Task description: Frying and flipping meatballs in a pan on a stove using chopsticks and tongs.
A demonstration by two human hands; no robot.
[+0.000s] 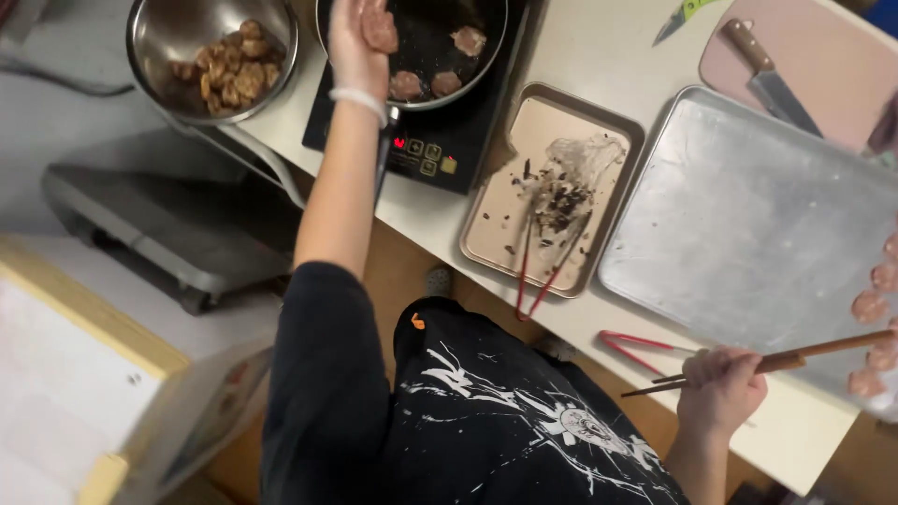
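One raw pink meat piece (379,30) gripped in left hand (354,42); right hand (718,388) holds chopsticks (795,355).

Wooden chopsticks (795,357), dull metal tray (748,234)

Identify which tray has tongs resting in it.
The smaller tan tray beside the induction cooker: red-handled tongs lie in it among dark scraps. The large silver tray holds only raw meat pieces at its edge.

sleeve (323,374): black, at 7 o'clock | left hand (355,42): thin translucent glove, rolled cuff at wrist | right hand (720,388): bare | apron (524,411): black, white splatter print, small orange mark
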